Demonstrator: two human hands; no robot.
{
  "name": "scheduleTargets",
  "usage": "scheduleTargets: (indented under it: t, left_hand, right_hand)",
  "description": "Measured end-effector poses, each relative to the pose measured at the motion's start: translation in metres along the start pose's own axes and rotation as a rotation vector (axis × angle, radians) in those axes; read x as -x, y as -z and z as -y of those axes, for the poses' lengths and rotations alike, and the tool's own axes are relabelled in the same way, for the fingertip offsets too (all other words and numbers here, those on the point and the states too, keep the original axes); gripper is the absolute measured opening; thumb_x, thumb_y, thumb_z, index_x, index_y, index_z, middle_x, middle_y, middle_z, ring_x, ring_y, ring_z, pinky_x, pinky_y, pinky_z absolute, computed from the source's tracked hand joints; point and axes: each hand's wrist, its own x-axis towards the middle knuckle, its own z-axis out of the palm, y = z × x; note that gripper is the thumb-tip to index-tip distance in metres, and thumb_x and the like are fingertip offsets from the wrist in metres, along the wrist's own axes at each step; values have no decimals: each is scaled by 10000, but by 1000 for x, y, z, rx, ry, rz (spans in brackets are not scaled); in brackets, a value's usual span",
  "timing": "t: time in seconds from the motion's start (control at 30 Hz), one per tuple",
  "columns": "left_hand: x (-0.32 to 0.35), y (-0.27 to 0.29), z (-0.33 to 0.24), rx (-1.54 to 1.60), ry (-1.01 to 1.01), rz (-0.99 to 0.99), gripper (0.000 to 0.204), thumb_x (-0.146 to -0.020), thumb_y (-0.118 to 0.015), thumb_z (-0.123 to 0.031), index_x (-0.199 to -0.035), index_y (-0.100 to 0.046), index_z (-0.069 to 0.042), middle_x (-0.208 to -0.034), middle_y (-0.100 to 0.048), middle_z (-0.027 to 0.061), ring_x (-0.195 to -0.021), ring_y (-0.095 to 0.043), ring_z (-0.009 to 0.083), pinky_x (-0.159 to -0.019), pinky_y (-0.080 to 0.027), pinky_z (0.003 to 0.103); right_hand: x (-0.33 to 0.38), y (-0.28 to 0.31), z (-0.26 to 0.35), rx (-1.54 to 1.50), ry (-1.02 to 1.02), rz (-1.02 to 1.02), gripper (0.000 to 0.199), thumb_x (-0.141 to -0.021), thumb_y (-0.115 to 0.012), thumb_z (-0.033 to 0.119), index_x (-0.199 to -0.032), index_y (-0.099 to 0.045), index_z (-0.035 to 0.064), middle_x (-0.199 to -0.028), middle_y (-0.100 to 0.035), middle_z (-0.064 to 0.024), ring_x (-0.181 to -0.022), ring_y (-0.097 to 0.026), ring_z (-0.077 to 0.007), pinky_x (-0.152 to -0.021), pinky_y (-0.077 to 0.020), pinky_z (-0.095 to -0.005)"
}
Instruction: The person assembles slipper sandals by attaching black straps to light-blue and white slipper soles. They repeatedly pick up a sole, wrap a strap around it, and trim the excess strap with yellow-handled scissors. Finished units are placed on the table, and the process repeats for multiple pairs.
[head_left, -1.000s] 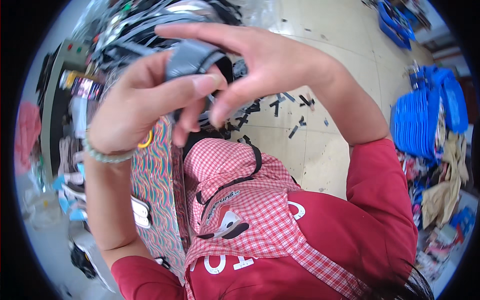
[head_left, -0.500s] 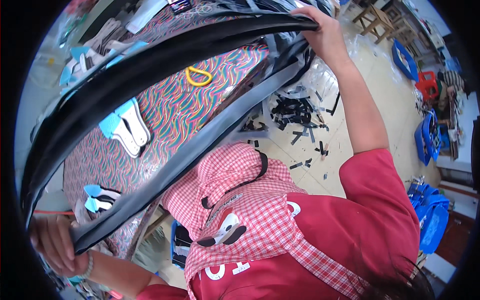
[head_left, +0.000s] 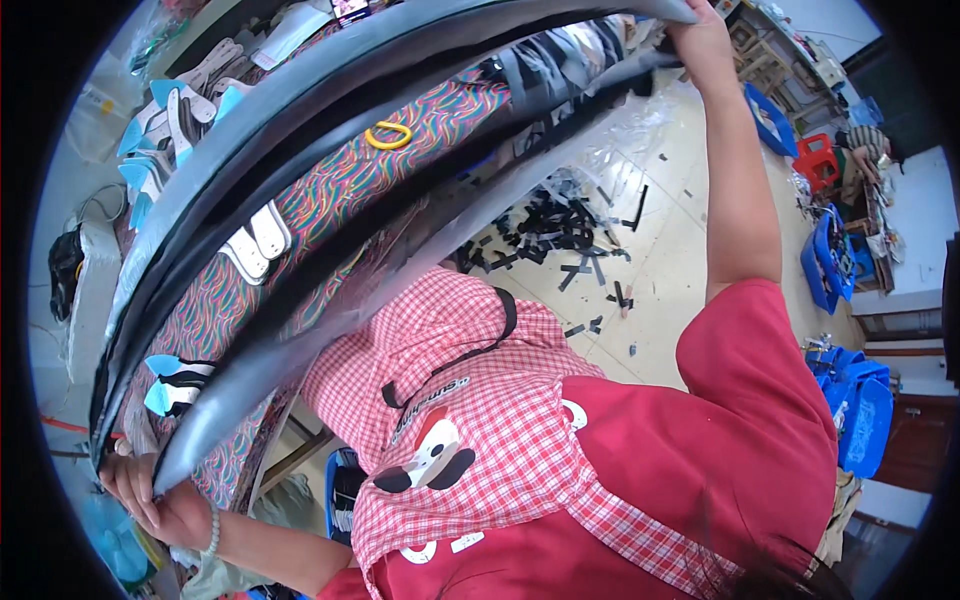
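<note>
Left hand: the left hand (head_left: pixel 150 495) sits low at the left edge of view, fingers curled tight around one end of the long dark strips (head_left: pixel 330 130).
Right hand: the right hand (head_left: pixel 705 45) is raised at the top of view, arm stretched out, fingers closed over the other end of the same strips.
Strips: a bundle of long, flat, dark strips, glossy grey on the outer faces, spans from 1 hand to the other in a wide arc, pulled taut and apart from the table below it.
Table: under the strips, between the 2 sets of fingers, lies a table (head_left: pixel 330 195) covered in a wavy multicolour cloth.
On the table: a yellow ring (head_left: pixel 388 135) lies below the arc, nearer the right fingers; white shoe soles (head_left: pixel 258 240) lie midway; blue and white pieces (head_left: pixel 170 385) lie just above the left fingers.
Floor: black scraps (head_left: pixel 560 225) are scattered on the pale floor, below the right forearm.
Clothing: a red shirt and a red checked apron (head_left: pixel 480 400).
</note>
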Motion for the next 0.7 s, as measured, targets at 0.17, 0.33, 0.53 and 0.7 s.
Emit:
scheduleTargets:
  t: [0.17,0.33,0.53,0.7]
  left_hand:
    - [38,27,34,148,-10,-77,187,-1007,-349,-150,-936,-479,-34,-558,-427,-22,-452,-405,58,-596,-386,207]
    - [23,10,102,105,33,-69,248,-1015,-335,-158,-828,-464,-59,-607,-478,-29,-473,-443,67,-533,-377,221]
    - [-13,-24,177,195,293,236,178,-931,-543,-82,-1104,-559,-44,-895,-478,-42,-691,-496,48,-825,-376,304]
    - [1,-25,151,306,365,194,52,-920,-561,-123,-931,-551,-73,-610,-454,-80,-563,-478,32,-750,-381,277]
  right_hand:
    - [1,14,6,-749,-237,-199,228,-918,-472,147,-1024,-624,15,-781,-631,-20,-750,-616,-170,-679,-493,-302]
    - [-23,105,-71,-755,-588,-256,278,-859,-599,254,-1043,-644,50,-801,-636,-37,-724,-609,-166,-632,-500,-324]
    - [-38,247,-171,-545,-629,-608,336,-838,-641,257,-1097,-615,46,-917,-612,-80,-833,-581,-197,-712,-475,-337]
    - [-61,228,-146,-478,-519,-493,385,-832,-651,236,-1151,-581,32,-1031,-586,-121,-948,-554,-228,-803,-448,-344]
